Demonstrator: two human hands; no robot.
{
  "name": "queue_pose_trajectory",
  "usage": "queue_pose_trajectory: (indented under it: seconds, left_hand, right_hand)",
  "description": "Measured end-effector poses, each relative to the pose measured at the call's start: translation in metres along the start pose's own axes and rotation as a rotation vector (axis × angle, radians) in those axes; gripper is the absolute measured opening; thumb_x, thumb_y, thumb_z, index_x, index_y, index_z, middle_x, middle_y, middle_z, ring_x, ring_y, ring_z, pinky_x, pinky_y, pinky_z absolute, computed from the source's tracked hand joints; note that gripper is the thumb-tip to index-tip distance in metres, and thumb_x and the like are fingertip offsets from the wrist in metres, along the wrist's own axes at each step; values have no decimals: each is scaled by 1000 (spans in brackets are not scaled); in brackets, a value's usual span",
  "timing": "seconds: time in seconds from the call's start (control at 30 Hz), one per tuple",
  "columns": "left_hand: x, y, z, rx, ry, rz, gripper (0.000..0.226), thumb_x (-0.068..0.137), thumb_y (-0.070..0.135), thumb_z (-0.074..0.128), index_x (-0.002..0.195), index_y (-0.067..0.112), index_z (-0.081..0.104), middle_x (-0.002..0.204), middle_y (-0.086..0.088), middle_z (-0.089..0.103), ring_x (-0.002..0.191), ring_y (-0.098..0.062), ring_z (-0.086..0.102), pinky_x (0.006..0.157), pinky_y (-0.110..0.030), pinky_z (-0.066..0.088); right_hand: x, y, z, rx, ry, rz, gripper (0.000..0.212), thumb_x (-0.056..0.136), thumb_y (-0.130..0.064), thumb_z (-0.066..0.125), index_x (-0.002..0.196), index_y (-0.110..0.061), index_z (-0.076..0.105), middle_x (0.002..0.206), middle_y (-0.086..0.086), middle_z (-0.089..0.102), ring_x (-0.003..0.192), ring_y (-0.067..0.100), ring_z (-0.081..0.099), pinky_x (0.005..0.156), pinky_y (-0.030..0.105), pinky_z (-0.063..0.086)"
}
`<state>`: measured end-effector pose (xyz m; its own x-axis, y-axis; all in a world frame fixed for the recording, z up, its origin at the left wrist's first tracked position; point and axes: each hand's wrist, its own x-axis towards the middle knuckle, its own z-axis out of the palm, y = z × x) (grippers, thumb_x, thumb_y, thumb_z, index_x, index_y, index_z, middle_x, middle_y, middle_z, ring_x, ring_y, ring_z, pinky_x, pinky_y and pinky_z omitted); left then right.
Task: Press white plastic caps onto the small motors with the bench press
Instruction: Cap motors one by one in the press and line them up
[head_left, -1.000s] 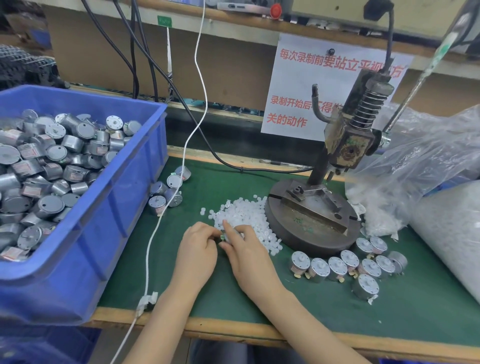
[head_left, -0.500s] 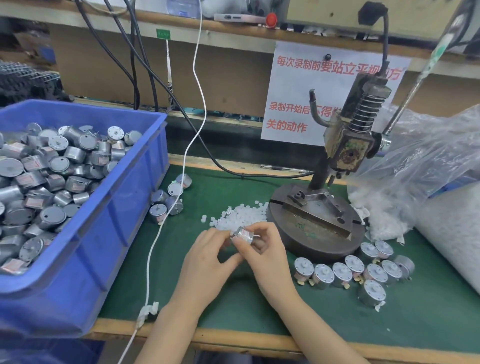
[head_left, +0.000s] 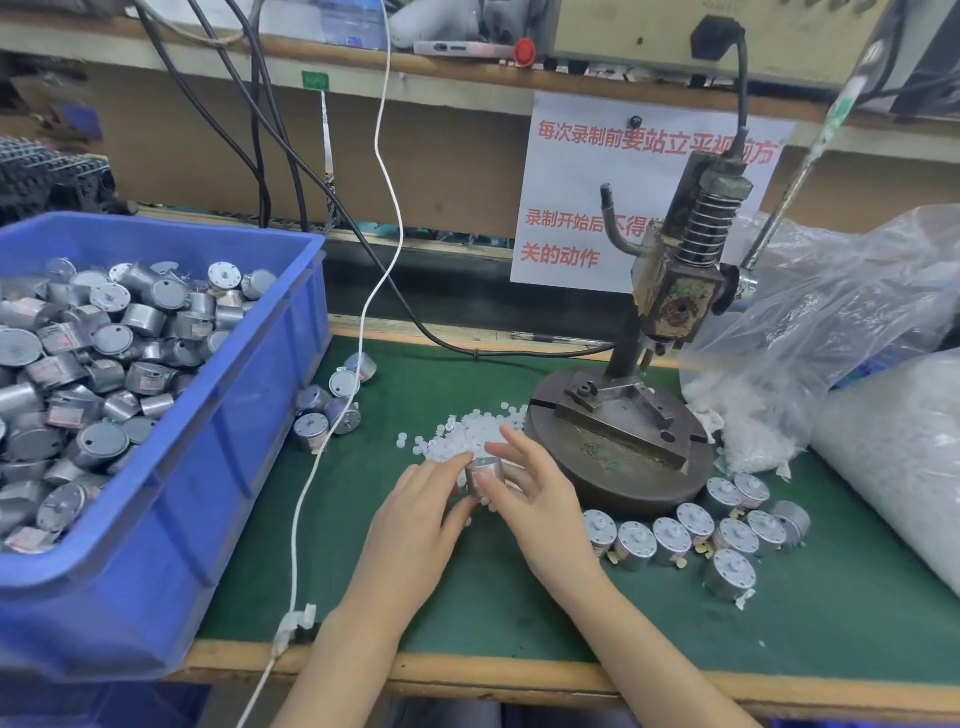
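Blue plastic bin (head_left: 249, 467), left side, cut off by frame edge, heaped with dull silver cylindrical motors (head_left: 150, 319). Left hand (head_left: 415, 525), lower centre, fingertips curled, pinching single motor (head_left: 484, 474) above green mat (head_left: 519, 613). Right hand (head_left: 540, 504) grips other side, thumb on casing, index raised. Shaft end hidden by fingers. Translucent white caps (head_left: 462, 434) piled just behind. Rusty bench press (head_left: 670, 291) right of hands, lever cut off

Even, bright overhead light, soft shadows; wide-angle bending at edges, glare on the plastic bag (head_left: 841, 312).
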<state>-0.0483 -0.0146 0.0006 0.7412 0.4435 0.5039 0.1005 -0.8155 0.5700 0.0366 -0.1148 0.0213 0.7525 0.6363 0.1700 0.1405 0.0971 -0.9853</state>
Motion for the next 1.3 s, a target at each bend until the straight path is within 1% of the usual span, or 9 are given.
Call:
queue_pose_trajectory:
  seconds: [0.13,0.27,0.43,0.53,0.67,0.8,1.0,1.13,1.3]
  left_hand:
    - [-1,2,-1,19,20,15,36,80,19,69,115,20,59,81,13,50,81,-7,41,62,-21,40]
    - [-2,-1,1,16,22,-41,31,83,25,66,113,22,60,83,18,45,82,-3,44,67,-21,39]
    - [-2,-5,6,75,-52,-34,18,84,26,64,98,17,64,90,8,52,90,-13,48,73,-24,38]
    - [-1,-7,6,78,-82,-27,17,82,27,66,95,15,66,92,5,53,92,-16,49,79,-24,38]
    - [-2,-8,6,61,-96,-63,21,83,31,65,101,19,64,96,8,51,96,-12,46,84,-22,37]
    - [-2,-9,5,43,-105,-88,22,83,30,65,103,20,64,95,9,50,97,-10,45,85,-22,37]
    - [-1,-11,5,-4,-78,-117,22,80,26,69,101,20,64,87,14,46,90,-9,43,76,-18,32]
    - [0,-11,4,-20,-66,-148,23,78,27,71,99,21,64,84,15,45,86,-9,43,73,-17,30]
    - [0,-12,3,-50,-64,-185,20,79,30,70,97,24,64,84,14,48,85,-8,44,71,-17,30]
  right_hand:
    - [4,-12,-12,-138,-39,40,47,81,-10,70,107,-44,49,108,-12,62,99,5,60,92,26,49]
    - [17,-29,-42,-261,73,-30,48,81,-10,69,109,-45,50,101,-14,63,98,2,60,91,19,47]
    - [34,-32,-94,-517,385,-66,40,86,-15,64,125,-20,56,114,-8,60,106,8,55,97,25,42]
    - [37,-25,-101,-649,430,-88,39,87,-18,63,126,-15,56,118,-2,59,106,11,53,98,31,42]
    - [43,-21,-93,-819,421,-229,35,87,-13,63,122,-10,59,109,3,60,95,15,54,87,20,37]
    - [53,-19,-97,-817,438,-159,40,89,-12,61,128,-9,53,121,5,57,108,18,53,92,22,35]
    - [63,-17,-103,-882,451,-179,34,86,-12,64,120,-5,59,115,10,62,111,28,54,105,48,34]
    - [67,-16,-103,-1023,431,-138,39,89,-19,62,125,-8,55,116,11,61,111,28,52,103,45,34]
    - [62,-23,-114,-746,425,-73,48,90,-26,57,134,-9,45,128,10,52,120,24,45,100,34,37]
